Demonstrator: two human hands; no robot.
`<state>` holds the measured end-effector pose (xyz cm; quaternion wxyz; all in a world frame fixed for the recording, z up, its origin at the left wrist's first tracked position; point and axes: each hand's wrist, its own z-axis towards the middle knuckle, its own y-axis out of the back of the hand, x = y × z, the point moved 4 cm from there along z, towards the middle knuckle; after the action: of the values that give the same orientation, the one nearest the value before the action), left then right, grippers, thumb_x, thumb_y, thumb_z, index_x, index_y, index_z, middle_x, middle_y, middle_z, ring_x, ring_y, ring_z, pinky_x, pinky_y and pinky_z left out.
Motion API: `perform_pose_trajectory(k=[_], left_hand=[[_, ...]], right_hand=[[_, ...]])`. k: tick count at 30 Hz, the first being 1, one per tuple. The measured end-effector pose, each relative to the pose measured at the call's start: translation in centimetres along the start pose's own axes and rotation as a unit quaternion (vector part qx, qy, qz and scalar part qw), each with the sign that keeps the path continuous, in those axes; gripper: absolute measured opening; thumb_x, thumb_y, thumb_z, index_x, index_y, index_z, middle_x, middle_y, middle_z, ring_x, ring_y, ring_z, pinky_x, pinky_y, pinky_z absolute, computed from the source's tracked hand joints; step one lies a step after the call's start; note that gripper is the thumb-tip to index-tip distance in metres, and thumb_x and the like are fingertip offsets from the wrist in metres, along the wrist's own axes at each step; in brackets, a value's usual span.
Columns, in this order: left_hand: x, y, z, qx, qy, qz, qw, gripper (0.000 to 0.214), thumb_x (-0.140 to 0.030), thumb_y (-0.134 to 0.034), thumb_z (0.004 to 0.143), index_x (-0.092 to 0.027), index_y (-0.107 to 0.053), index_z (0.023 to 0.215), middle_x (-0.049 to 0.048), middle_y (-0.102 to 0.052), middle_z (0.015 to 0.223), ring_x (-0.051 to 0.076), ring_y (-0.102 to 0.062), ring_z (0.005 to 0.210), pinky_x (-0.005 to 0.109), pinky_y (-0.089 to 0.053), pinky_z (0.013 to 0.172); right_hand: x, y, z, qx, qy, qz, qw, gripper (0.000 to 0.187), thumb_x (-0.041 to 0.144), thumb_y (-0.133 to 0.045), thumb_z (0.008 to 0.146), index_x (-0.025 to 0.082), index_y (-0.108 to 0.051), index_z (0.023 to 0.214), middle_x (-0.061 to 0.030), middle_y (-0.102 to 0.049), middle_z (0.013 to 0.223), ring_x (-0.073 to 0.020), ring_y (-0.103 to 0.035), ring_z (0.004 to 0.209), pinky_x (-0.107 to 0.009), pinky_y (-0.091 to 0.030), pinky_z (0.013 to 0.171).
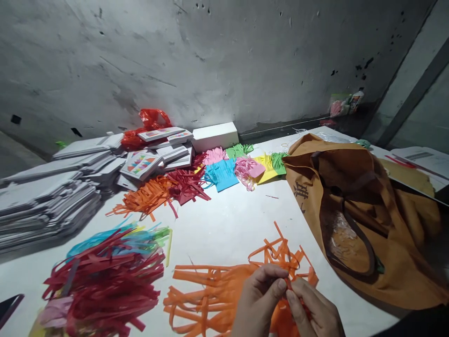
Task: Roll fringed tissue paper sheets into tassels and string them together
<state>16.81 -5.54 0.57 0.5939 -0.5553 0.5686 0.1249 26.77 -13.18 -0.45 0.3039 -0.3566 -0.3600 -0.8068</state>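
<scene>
Low in the view, my left hand (257, 297) and my right hand (317, 311) meet with fingertips pinched together. Between them is a narrow orange strip, mostly hidden by the fingers. Under and around both hands lies an orange fringed sheet (210, 290), cut into strips at its left side; whether it is paper or cloth I cannot tell. More loose orange strips (277, 250) are tangled just beyond my fingers. To the left rests a heap of dark red fringe (115, 285), with blue and green fringe (115, 238) behind it.
Stacks of white flat boxes (45, 206) stand at the left, near a red plastic bag (152, 121). Fringed bundles in several colours, including a blue one (221, 174), line the back before a white box (215, 137). A brown cloth bag (389, 234) slumps at the right.
</scene>
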Motion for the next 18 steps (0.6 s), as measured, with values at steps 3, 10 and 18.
perform_pose_trajectory(k=[3,10,18], left_hand=[[-1.5,0.5,0.4,0.063,0.001,0.107,0.992,0.034,-0.045,-0.091,0.070,-0.016,-0.076,0.079,0.0028,-0.069,0.075,0.014,-0.060,0.072,0.024,-0.047,0.070],[-4.2,1.3,-0.3,0.099,-0.018,0.294,0.951,0.027,-0.040,-0.081,0.080,-0.015,-0.070,0.075,0.0042,-0.067,0.073,0.017,-0.059,0.071,0.027,-0.045,0.067],[-5.6,3.1,-2.0,0.055,-0.083,0.356,0.929,0.010,-0.018,-0.067,0.083,-0.018,-0.064,0.073,0.0021,-0.061,0.073,0.015,-0.053,0.068,0.025,-0.043,0.065]], right_hand=[[-0.2,0.1,0.0,0.021,0.013,-0.023,0.999,0.029,0.028,-0.044,0.106,0.023,-0.059,0.081,0.0012,-0.060,0.069,-0.0123,-0.061,0.060,-0.019,-0.045,0.050],[1.3,0.4,0.8,-0.008,0.168,-0.147,0.975,0.016,0.029,-0.055,0.103,0.019,-0.062,0.113,-0.0044,-0.074,0.087,-0.0180,-0.072,0.076,-0.029,-0.059,0.076],[3.5,-1.4,0.9,0.049,0.243,-0.204,0.947,0.015,0.008,-0.050,0.098,0.017,-0.061,0.101,0.0001,-0.067,0.074,-0.0142,-0.066,0.065,-0.041,-0.054,0.097]])
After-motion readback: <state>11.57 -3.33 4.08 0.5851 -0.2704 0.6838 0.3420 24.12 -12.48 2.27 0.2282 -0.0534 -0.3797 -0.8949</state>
